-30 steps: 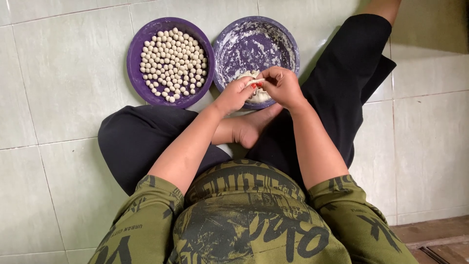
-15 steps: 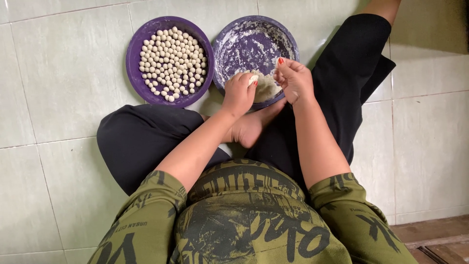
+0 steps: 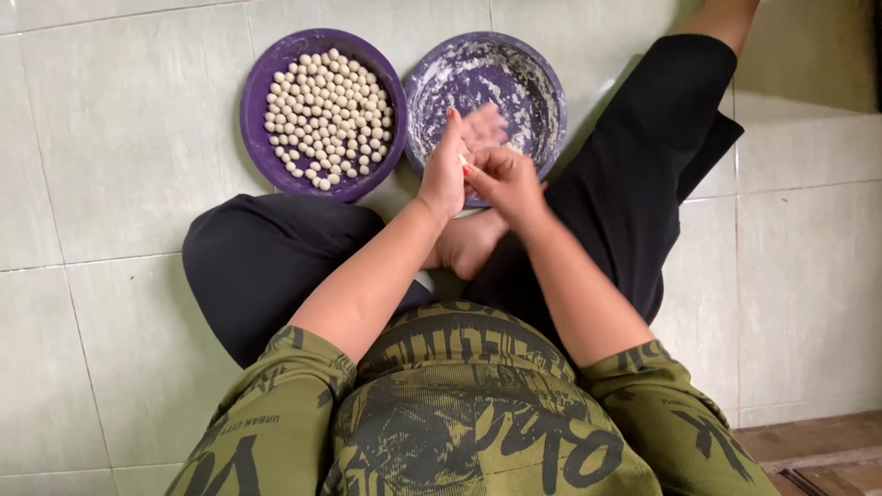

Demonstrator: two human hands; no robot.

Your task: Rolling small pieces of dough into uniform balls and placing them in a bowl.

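Pressing together: two hands [image 3: 478, 170]; two purple plates [image 3: 266, 83]; many dough balls [image 3: 326, 101].

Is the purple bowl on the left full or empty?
Nearly full: the left purple bowl holds many small pale dough balls covering its bottom.

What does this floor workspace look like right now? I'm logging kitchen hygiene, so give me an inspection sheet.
Surface: pale tiled floor; the person sits on it.
Job's things: purple plate full of small white balls; second purple plate, dusted with flour.
Clutter: nothing seen.
Hands: left hand and right hand pressed together over the floured plate's near edge; what is between them is hidden.
Cables: nothing seen.
Surroundings: wooden edge at lower right.
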